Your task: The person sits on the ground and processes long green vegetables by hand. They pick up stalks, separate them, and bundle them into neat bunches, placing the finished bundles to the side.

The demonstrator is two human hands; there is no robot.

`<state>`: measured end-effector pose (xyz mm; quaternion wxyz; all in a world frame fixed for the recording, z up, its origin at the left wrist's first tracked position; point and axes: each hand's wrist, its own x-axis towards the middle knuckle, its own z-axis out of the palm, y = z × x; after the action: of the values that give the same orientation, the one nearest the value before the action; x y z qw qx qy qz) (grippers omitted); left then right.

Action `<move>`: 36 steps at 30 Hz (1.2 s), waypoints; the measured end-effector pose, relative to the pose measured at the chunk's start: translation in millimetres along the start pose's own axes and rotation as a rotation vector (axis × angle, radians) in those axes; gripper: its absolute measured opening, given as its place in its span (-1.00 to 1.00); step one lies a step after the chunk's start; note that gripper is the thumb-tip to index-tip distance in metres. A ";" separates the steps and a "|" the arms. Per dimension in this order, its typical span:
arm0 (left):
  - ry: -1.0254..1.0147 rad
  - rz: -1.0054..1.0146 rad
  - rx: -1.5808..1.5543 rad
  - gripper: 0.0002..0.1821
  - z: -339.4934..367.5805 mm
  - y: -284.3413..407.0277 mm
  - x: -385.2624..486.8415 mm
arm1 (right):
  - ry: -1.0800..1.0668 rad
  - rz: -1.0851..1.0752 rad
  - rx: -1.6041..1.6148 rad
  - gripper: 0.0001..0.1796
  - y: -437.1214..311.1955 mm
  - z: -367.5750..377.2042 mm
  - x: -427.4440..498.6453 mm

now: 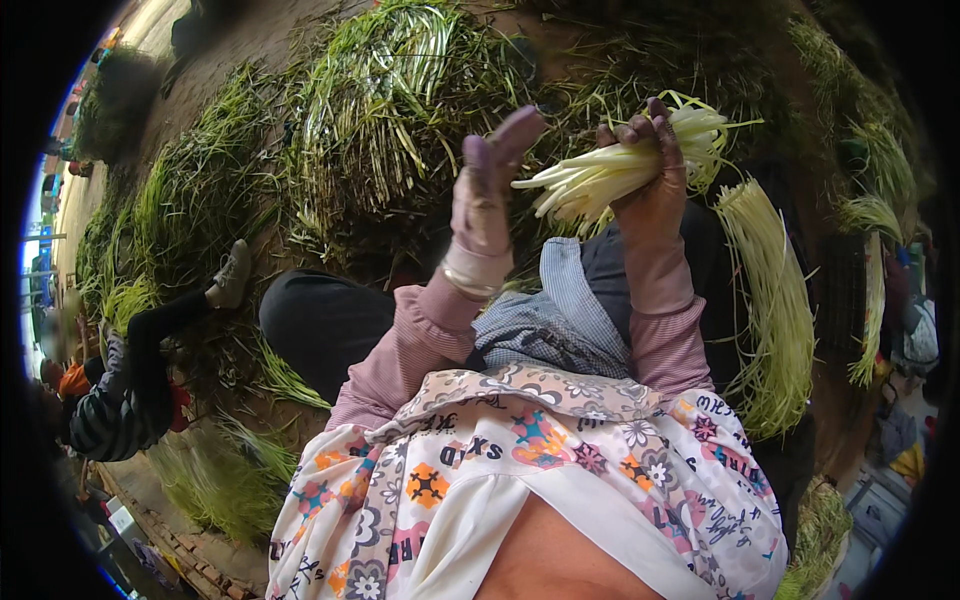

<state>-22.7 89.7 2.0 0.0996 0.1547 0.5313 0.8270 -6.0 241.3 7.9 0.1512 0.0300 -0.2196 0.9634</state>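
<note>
My right hand [651,154] grips a bunch of pale, yellowish-white stems, apparently garlic chives [596,178]. The stem ends fan out to the left, and thin leaf ends trail behind the fist on the right. My left hand [491,176] is raised to the left of the bunch, palm turned toward it and fingers extended. Nothing shows in it, and it looks slightly blurred. Below and right of my right hand lies a long bundle of similar yellow-green stems [772,315], its pale ends together at the top.
A big heap of green stalks with soiled lower ends [375,127] lies ahead. More green leaves [199,180] are piled to the left. Another person [120,405] sits at far left, one shoe [232,274] stretched toward the heap. A checked cloth [540,322] covers my lap.
</note>
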 end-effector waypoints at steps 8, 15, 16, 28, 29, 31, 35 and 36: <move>-0.105 0.296 0.111 -0.20 2.4 12.3 6.4 | 0.022 0.064 0.016 -0.77 9.8 -11.6 -8.5; -0.046 0.312 0.410 -0.41 0.7 20.1 -2.6 | -0.009 0.017 0.032 -0.77 -1.6 -13.4 -3.7; -0.040 0.268 0.526 -0.50 5.3 24.6 -7.5 | -0.009 0.007 0.049 -0.77 -5.8 -12.9 -3.6; -0.125 0.459 1.367 -0.89 4.8 62.5 -23.4 | 0.100 0.100 -0.236 -0.62 -25.3 -33.9 -14.5; -0.056 0.574 1.375 -0.89 2.8 61.4 -23.3 | 0.119 0.100 -0.247 -0.62 -24.5 -32.6 -15.4; 0.002 0.685 1.378 -0.89 4.3 58.5 -22.6 | 0.072 0.138 -0.248 -0.61 -27.5 -29.7 -17.8; -0.101 0.650 1.420 -0.88 26.4 43.2 -22.9 | 0.013 0.141 -0.193 -0.65 -23.1 -27.4 -19.9; -0.146 0.606 1.418 -0.87 31.8 37.9 -23.2 | 0.025 0.161 -0.214 -0.66 -20.1 -28.3 -21.2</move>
<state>10.3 93.3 45.3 -0.2192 0.3745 0.8601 0.2682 20.6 264.9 -12.0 0.0784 -0.0162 -0.3209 0.9437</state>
